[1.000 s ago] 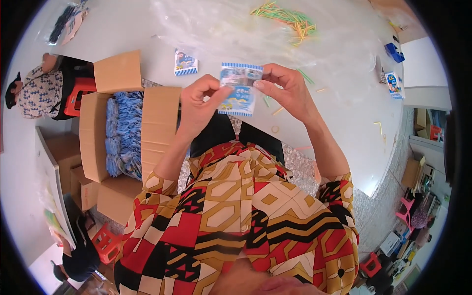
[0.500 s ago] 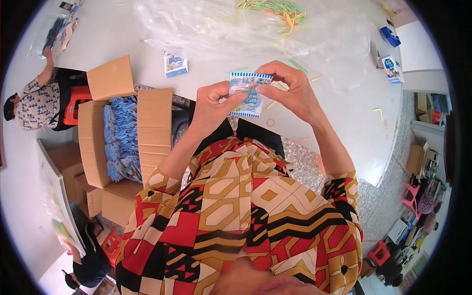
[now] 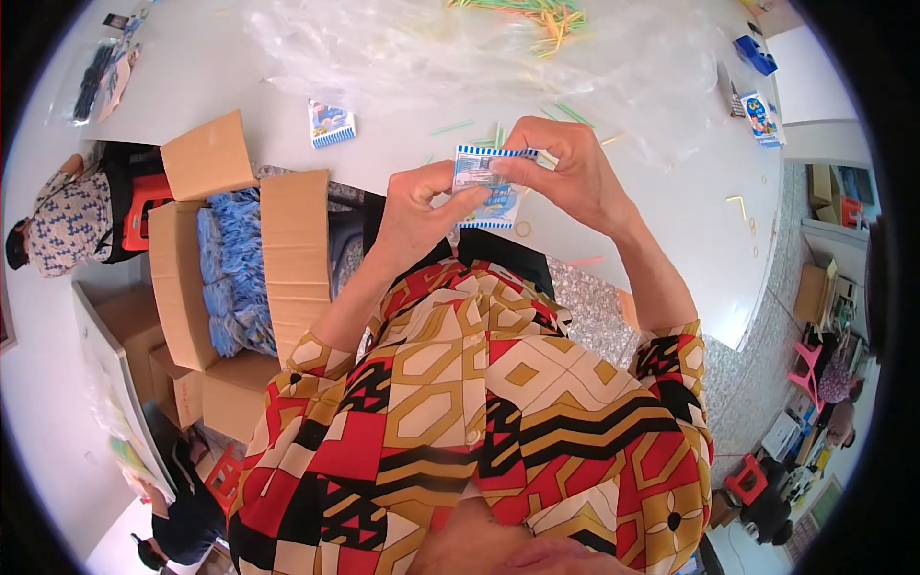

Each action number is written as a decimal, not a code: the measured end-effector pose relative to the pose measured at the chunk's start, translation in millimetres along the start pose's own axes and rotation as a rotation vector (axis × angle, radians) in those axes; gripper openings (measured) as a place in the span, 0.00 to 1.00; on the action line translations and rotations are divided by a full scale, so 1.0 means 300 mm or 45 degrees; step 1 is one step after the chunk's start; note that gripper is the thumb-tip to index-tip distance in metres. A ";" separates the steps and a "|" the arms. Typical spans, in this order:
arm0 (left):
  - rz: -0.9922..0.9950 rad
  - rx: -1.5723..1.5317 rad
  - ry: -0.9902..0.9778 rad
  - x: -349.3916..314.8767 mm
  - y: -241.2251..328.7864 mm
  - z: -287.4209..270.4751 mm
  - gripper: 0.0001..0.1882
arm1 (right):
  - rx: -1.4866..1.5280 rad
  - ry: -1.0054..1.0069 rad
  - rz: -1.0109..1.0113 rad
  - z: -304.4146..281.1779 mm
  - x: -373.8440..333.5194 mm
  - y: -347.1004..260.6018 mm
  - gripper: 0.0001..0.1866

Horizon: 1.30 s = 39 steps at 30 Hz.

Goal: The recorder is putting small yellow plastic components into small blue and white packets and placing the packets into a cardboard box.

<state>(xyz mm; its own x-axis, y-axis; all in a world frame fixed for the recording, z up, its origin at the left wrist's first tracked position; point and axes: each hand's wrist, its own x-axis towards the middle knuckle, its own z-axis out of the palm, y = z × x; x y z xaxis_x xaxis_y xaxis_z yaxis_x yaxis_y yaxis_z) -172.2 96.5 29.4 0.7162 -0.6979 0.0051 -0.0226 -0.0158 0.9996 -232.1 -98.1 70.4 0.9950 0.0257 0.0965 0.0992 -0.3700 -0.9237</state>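
Observation:
Both my hands are raised over the near edge of a white table (image 3: 671, 240) and pinch one small blue-and-white packet (image 3: 489, 196). My left hand (image 3: 426, 206) grips its left side with thumb and fingers. My right hand (image 3: 565, 168) closes over its top right corner. The packet's lower part shows below my fingers; its upper part is partly hidden by them. A second packet of the same kind (image 3: 332, 125) lies flat on the table to the left.
An open cardboard box (image 3: 287, 259) holding stacked blue packets stands at my left. Clear plastic sheeting (image 3: 431, 57) and coloured sticks (image 3: 546, 14) cover the far table. Small boxes (image 3: 762, 115) sit at the right. A person (image 3: 62, 220) sits far left.
My hands and the packet have drawn closer together and slightly nearer to me; my right hand now covers more of the packet's top.

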 end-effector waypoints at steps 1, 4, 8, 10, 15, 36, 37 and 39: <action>0.025 -0.034 -0.009 -0.001 -0.008 0.000 0.07 | 0.001 -0.002 0.001 0.004 -0.002 0.001 0.06; 0.049 -0.061 -0.059 -0.002 -0.024 -0.009 0.08 | 0.009 0.010 -0.049 0.008 -0.006 0.006 0.07; -0.068 -0.219 -0.132 0.001 -0.003 -0.003 0.07 | 0.033 -0.037 -0.058 0.001 -0.007 0.011 0.08; -0.129 -0.299 -0.183 -0.001 0.028 0.002 0.07 | 0.056 -0.065 -0.053 -0.002 -0.010 0.017 0.09; -0.139 -0.184 -0.206 -0.006 -0.003 -0.006 0.06 | 0.172 -0.070 -0.224 -0.011 -0.011 0.011 0.10; 0.119 -0.020 0.258 -0.043 -0.100 -0.009 0.15 | -0.277 0.393 0.263 -0.150 -0.094 0.195 0.09; 0.121 -0.027 0.252 -0.047 -0.109 -0.015 0.15 | -0.407 0.388 0.410 -0.162 -0.098 0.238 0.10; 0.051 -0.098 0.290 -0.053 -0.112 -0.027 0.16 | -0.663 0.368 0.383 -0.147 -0.106 0.299 0.11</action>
<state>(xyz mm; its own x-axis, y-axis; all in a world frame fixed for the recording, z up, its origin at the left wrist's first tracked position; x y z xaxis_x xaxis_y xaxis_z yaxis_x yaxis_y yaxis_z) -177.2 113.8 -4.0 0.8548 -0.5173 0.0423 -0.0072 0.0696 0.9975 -255.3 -172.9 0.7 0.9280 -0.3716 0.0251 -0.2729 -0.7243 -0.6332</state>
